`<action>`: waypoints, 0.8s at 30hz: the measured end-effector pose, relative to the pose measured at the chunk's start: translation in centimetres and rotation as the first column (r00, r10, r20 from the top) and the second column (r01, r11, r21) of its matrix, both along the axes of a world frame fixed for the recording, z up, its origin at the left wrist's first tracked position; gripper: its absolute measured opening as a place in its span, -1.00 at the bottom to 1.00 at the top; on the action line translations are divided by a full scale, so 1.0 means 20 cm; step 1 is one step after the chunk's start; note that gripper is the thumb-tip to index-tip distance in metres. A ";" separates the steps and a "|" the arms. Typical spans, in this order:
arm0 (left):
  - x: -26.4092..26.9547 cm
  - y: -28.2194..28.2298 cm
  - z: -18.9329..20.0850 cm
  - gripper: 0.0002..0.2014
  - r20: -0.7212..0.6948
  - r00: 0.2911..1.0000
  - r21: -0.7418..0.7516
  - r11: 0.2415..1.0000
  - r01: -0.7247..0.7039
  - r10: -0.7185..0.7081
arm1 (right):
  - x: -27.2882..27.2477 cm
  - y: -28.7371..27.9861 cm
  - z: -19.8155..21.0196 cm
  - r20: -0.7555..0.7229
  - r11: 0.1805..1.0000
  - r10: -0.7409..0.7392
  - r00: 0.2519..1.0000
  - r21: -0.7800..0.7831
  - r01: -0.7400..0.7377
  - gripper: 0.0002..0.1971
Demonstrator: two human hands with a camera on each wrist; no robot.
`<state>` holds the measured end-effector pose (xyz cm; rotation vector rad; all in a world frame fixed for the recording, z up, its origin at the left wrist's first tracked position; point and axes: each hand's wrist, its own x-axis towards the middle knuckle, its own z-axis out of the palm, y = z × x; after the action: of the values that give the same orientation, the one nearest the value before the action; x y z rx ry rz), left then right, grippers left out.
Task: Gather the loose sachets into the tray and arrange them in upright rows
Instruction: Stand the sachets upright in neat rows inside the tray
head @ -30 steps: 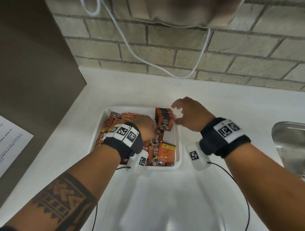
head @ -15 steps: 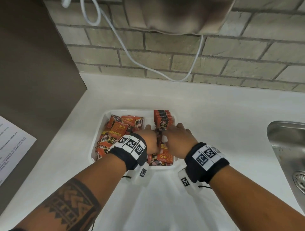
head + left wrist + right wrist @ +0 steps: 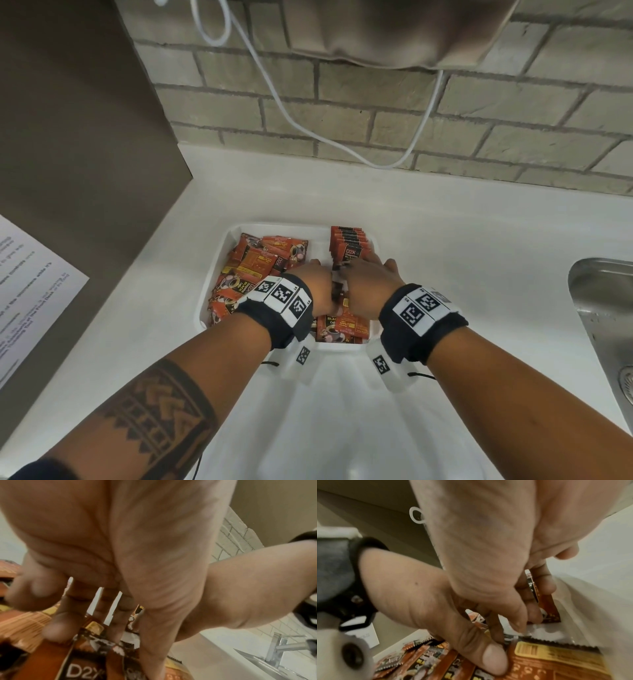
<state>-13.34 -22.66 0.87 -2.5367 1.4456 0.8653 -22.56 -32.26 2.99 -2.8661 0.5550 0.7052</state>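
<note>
A white tray on the counter holds red-orange coffee sachets. A loose pile fills its left half. An upright row stands at the back right, and a few flat sachets lie at the front. My left hand and right hand meet in the tray's middle. In the left wrist view the left hand pinches a small bunch of sachets between thumb and fingers. In the right wrist view the right hand grips a sachet near the tray's right wall.
A steel sink sits at the right edge, its faucet behind. A printed sheet hangs on the brown panel at left. A white cable loops down the brick wall. White counter surrounds the tray.
My right hand came down from above the tray's right rim into the tray, beside the left hand. The left hand stayed low among the sachets in the middle.
</note>
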 end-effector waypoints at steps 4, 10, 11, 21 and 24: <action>0.00 -0.03 0.02 -0.40 -0.008 0.999 -0.012 0.999 -0.032 0.032 | -0.06 -0.03 0.02 0.108 1.000 0.030 0.994 0.007 -0.030 -0.67; 0.03 -0.06 0.06 -0.38 -0.051 0.997 0.040 0.998 -0.050 0.052 | -0.14 -0.07 0.01 0.198 0.997 0.017 0.980 0.073 -0.032 -0.59; 0.03 -0.06 0.07 -0.42 -0.068 0.996 0.033 0.998 -0.053 0.055 | -0.15 -0.07 0.01 0.216 0.996 0.006 0.976 0.084 -0.025 -0.61; 0.11 0.03 0.15 -0.62 -0.197 0.977 -0.077 0.992 -0.099 0.082 | -0.17 -0.05 0.07 0.222 0.952 -0.053 0.974 0.305 -0.017 -0.61; 0.14 0.06 0.17 -0.62 -0.244 0.966 -0.085 0.990 -0.111 0.087 | -0.14 0.00 0.07 0.206 0.925 -0.048 0.977 0.378 -0.034 -0.63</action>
<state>-10.63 -21.46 4.21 -2.6737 1.4673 1.1826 -25.41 -32.19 4.46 -2.5296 0.3516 0.4374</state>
